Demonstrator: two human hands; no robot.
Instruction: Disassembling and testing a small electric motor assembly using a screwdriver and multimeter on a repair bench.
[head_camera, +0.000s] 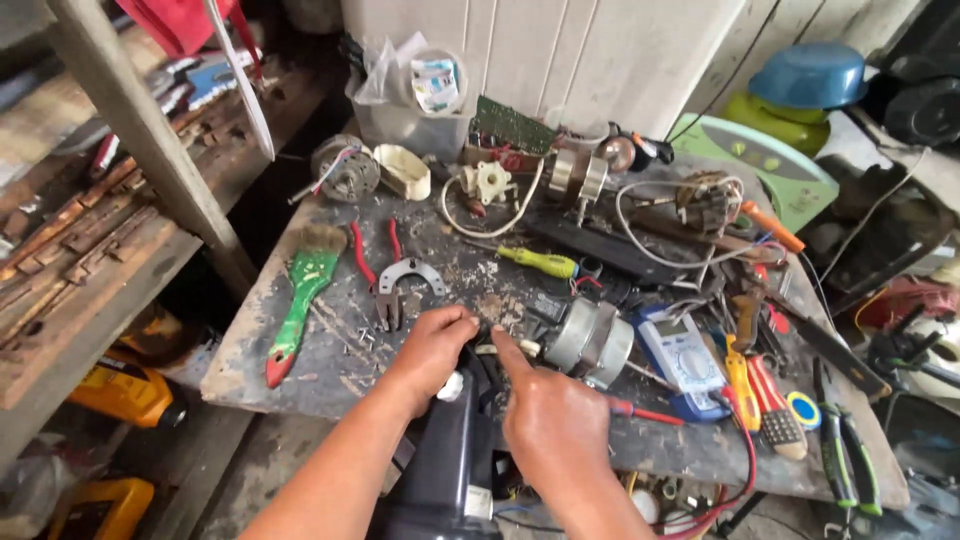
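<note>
My left hand (432, 350) curls its fingers over a small white part at the top of a dark plastic appliance housing (455, 450) that stands against the near edge of the worn workbench (330, 350). My right hand (545, 415) rests beside it, index finger stretched forward onto the same spot. What lies under the fingers is hidden. A silver electric motor (590, 342) sits just right of my hands. Red-handled pliers (385, 270) lie just beyond my left hand.
A green-handled paintbrush (298, 300) lies at the left. A yellow screwdriver (540, 262), a blue multimeter (683, 355), a wire brush (778, 415), green-handled cutters (845, 450) and tangled wires crowd the right. Clear plastic containers (410, 100) and a circuit board (512, 125) stand at the back. Wooden shelving stands at the left.
</note>
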